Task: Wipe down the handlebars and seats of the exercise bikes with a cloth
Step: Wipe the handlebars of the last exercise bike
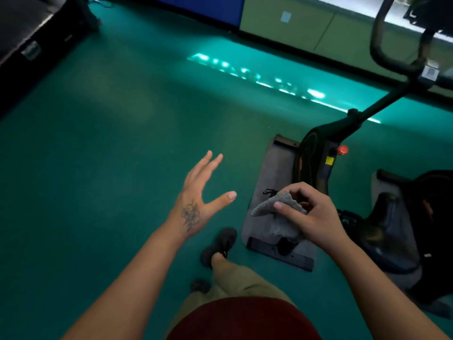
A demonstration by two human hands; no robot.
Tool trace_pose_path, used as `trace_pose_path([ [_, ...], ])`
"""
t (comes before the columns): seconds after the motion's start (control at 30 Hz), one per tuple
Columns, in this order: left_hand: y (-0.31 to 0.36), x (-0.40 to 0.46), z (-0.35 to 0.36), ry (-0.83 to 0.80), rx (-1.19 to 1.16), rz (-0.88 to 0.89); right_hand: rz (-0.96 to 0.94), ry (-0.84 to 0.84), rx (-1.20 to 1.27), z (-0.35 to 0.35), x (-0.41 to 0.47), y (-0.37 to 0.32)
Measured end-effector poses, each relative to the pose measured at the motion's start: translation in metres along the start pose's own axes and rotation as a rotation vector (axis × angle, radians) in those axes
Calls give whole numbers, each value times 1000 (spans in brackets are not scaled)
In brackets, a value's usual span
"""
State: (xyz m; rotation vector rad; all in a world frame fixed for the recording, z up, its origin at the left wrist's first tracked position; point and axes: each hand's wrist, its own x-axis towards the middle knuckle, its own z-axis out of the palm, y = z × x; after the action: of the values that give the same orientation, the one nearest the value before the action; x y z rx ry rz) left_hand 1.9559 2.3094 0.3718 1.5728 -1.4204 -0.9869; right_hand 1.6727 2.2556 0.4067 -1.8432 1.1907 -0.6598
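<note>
Grey cloth (pixel 279 207) bunched in right hand (pixel 316 217), seemingly folded.

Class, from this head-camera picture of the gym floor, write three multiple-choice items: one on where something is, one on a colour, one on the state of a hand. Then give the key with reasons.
1. Where is the grey cloth?
A. On the floor
B. In the right hand
C. Draped over the handlebar

2. What colour is the round knob on the bike frame?
A. Red
B. Blue
C. White

3. How is the left hand?
A. Clenched in a fist
B. Gripping the handlebar
C. Open, fingers spread, holding nothing

Key:
1 B: the right hand pinches the cloth between thumb and fingers.
2 A: the knob shows red against the black frame.
3 C: the left hand hangs over the green floor, touching nothing.
</note>
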Motion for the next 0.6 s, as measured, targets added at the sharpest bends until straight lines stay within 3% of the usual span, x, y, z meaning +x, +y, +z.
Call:
trace_pose_path([
  [0.23, 5, 104, 5, -144, 61, 67, 82, 164, 48, -20, 56, 23],
  [0.6, 31, 249, 10, -274, 66, 135, 187, 258, 85, -55, 156, 41],
])
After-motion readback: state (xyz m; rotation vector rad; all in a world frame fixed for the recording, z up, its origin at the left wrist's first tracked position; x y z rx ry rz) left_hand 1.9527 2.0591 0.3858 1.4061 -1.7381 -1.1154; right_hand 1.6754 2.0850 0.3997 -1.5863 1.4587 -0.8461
